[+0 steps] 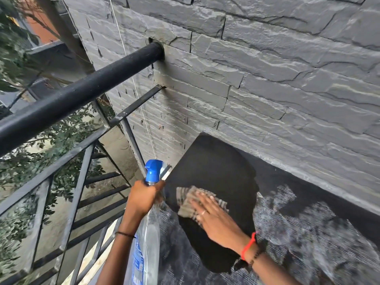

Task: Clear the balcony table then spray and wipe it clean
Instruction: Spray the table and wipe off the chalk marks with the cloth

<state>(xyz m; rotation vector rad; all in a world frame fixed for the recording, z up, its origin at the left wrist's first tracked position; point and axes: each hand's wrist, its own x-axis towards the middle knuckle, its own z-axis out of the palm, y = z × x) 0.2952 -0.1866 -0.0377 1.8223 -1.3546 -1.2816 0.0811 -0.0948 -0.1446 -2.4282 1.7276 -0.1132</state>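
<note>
The balcony table (298, 233) is a dark ribbed top set against the stone wall; a wet black patch covers its left part, and grey dusty streaks lie to the right. My right hand (211, 214) presses flat on a grey checked cloth (186, 199) on the wet patch near the table's left edge. My left hand (144, 197) grips the neck of a clear spray bottle (147, 237) with a blue nozzle (154, 169), held upright just off the table's left edge.
A black metal railing (67, 103) with thinner bars (80, 182) runs along the left, fixed into the grey stone wall (267, 79). Beyond it lie trees and ground far below. A thin cord (141, 112) hangs down the wall.
</note>
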